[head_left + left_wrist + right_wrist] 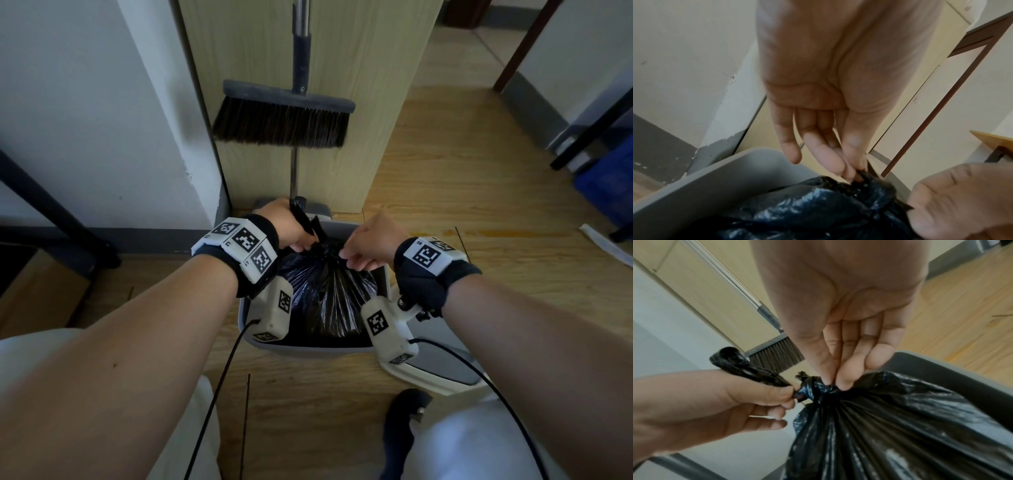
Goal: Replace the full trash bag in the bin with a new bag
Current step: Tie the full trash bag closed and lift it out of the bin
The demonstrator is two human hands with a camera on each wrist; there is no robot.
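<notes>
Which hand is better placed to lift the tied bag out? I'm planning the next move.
Probably the right hand: it pinches the black bag at the knot, centred over the bin. The left hand holds only the loose tail.

My left hand (287, 226) and right hand (368, 245) crowd the gathered neck of the black trash bag (329, 294), which fills the bin (308, 351) nearly wall to wall. Just behind the bin, the broom (284, 120) and dustpan (318, 209) lean on the wooden cabinet (359, 102), blocking the far side. The white wall (85, 120) closes my left. The bin's lid (442, 370) lies on the floor (462, 171) at my right, near my knee; past it the floor is open.
</notes>
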